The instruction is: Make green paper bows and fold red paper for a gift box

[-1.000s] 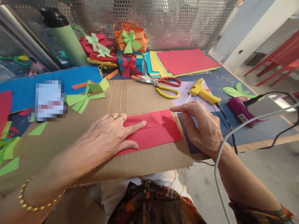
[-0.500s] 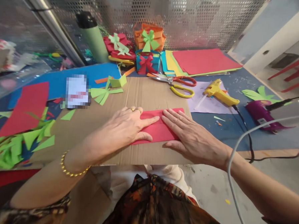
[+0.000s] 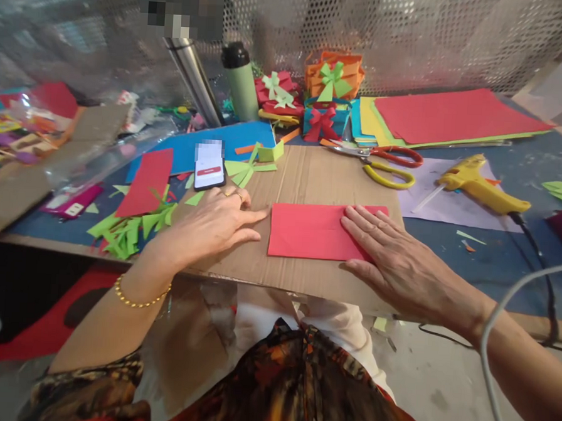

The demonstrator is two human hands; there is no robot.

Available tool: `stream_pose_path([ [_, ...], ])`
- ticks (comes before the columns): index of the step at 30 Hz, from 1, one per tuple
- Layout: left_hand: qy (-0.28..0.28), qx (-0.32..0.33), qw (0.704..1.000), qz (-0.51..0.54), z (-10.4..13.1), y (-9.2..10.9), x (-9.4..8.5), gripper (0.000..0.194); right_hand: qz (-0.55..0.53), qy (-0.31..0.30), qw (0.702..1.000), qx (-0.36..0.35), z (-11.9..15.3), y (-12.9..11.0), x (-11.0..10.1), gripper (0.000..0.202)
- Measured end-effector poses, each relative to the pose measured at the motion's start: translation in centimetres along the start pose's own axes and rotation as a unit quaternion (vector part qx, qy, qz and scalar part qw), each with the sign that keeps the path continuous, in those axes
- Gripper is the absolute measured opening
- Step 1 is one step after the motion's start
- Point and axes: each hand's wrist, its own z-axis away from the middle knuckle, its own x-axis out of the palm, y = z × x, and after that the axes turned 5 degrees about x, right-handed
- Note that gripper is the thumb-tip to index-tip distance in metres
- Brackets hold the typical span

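Note:
A folded red paper rectangle [image 3: 308,231] lies flat on the brown cardboard sheet [image 3: 306,171]. My right hand [image 3: 377,247] rests flat over its right end, fingers stretched out. Just left of the paper, my left hand [image 3: 219,223] is on the cardboard with its fingers apart and nothing in it; its index fingertip is close to the paper's left edge. Beyond the paper lie scissors [image 3: 373,159] with one red and one yellow handle. A cut green paper shape [image 3: 250,168] sits behind my left hand.
A phone [image 3: 210,164], a red strip [image 3: 145,181] and green scraps [image 3: 133,231] are at left. A yellow glue gun [image 3: 484,183] lies at right, its cord trailing. Behind stand a green bottle [image 3: 240,86], paper baskets [image 3: 335,78] and stacked coloured sheets [image 3: 455,116].
My left hand has come off the red paper and moved left onto the cardboard. My right hand still presses the paper's right end. The view has turned left.

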Motion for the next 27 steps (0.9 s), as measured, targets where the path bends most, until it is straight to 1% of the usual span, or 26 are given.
stream_pose_path([
  [2, 0.018, -0.029, 0.999, -0.015, 0.7, -0.2, 0.0, 0.032, 0.009, 0.006, 1.000, -0.006, 0.0, 0.0, 0.1, 0.067],
  [3, 0.038, -0.043, 0.998, -0.018, 0.7, -0.1, -0.1, 0.030, 0.012, 0.008, 1.000, -0.009, 0.1, 0.0, 0.2, 0.067],
  [5, 0.099, -0.055, 0.993, -0.011, 0.3, 0.7, -0.2, 0.031, 0.011, 0.011, 1.000, -0.011, 0.1, 0.1, 0.3, 0.066],
  [7, 0.162, -0.030, 0.986, 0.011, -0.8, 2.0, 0.0, 0.036, 0.006, 0.015, 1.000, -0.009, 0.1, 0.1, 0.4, 0.067],
  [8, 0.183, 0.002, 0.983, 0.028, -1.5, 2.9, 0.2, 0.040, 0.004, 0.017, 1.000, -0.009, 0.1, 0.1, 0.4, 0.067],
  [9, 0.188, 0.040, 0.980, 0.051, -2.3, 3.7, 0.6, 0.048, 0.004, 0.017, 1.000, -0.008, 0.1, 0.1, 0.4, 0.067],
  [10, 0.183, 0.076, 0.977, 0.076, -3.0, 4.6, 1.0, 0.060, 0.004, 0.017, 1.000, -0.007, 0.1, 0.0, 0.4, 0.068],
  [12, 0.143, 0.119, 0.976, 0.117, -4.3, 6.4, 2.0, 0.086, 0.003, 0.016, 1.000, -0.007, 0.0, 0.0, 0.3, 0.069],
  [14, 0.108, 0.134, 0.975, 0.142, -5.1, 7.8, 2.9, 0.098, -0.002, 0.014, 1.000, -0.008, 0.0, -0.1, 0.2, 0.069],
  [16, 0.082, 0.131, 0.975, 0.159, -5.3, 8.6, 3.6, 0.101, -0.005, 0.018, 1.000, -0.009, -0.1, -0.1, 0.1, 0.068],
  [19, 0.059, 0.130, 0.974, 0.176, -5.1, 8.8, 3.9, 0.099, -0.002, 0.028, 1.000, -0.012, -0.1, -0.1, 0.1, 0.066],
  [22, 0.059, 0.127, 0.973, 0.186, -4.8, 8.7, 3.8, 0.095, 0.007, 0.027, 0.999, -0.016, 0.0, -0.1, 0.2, 0.066],
  [27, 0.063, 0.115, 0.971, 0.199, -4.9, 8.8, 3.6, 0.095, 0.010, 0.023, 1.000, -0.015, 0.0, -0.2, 0.1, 0.064],
])
